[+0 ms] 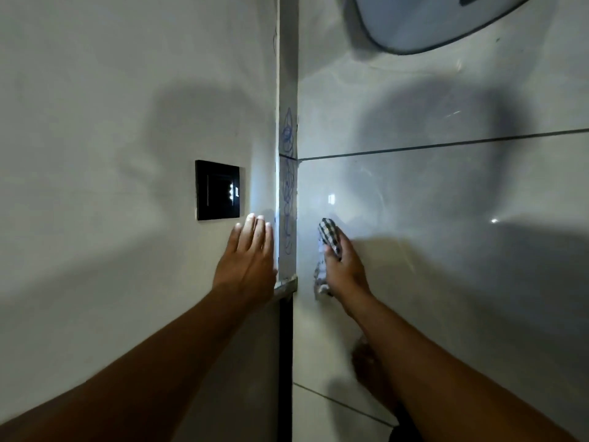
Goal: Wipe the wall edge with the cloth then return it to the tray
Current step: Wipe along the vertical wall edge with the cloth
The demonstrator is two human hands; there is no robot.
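Observation:
The wall edge (287, 173) is a narrow vertical strip at the corner between two pale walls, marked with blue pen scribbles. My right hand (345, 269) is shut on a black-and-white checked cloth (330, 236), held against the glossy tiled wall just right of the strip. The cloth's loose end hangs below my fingers. My left hand (250, 253) lies flat and open on the painted wall just left of the strip, fingers together and pointing up. No tray is in view.
A black switch plate (217, 189) sits on the left wall above my left hand. A white, dark-rimmed appliance (424, 20) hangs at the top right. A dark gap (286, 362) runs down below a small ledge under the strip.

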